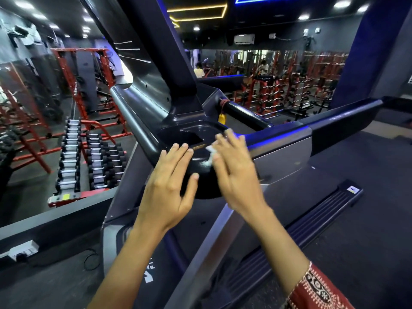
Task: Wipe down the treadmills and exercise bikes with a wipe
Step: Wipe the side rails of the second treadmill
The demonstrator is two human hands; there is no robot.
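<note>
A black treadmill console tray point(200, 166) with a glossy surface fills the middle of the head view, under the slanted upright post point(156, 41). My right hand point(236, 170) lies on the tray, blurred, with a small white wipe point(210, 153) pressed under its fingers; only a corner of the wipe shows. My left hand point(171, 184) rests flat on the tray's left rim, fingers spread, holding nothing. The black treadmill belt point(356, 230) stretches away below and to the right.
The black handrail point(245, 114) carries a yellow safety tag point(221, 118) on a red cord. A dumbbell rack point(89, 159) and red machines stand to the left. A power strip point(23, 249) sits on the low wall. Distant people stand by red racks point(289, 85).
</note>
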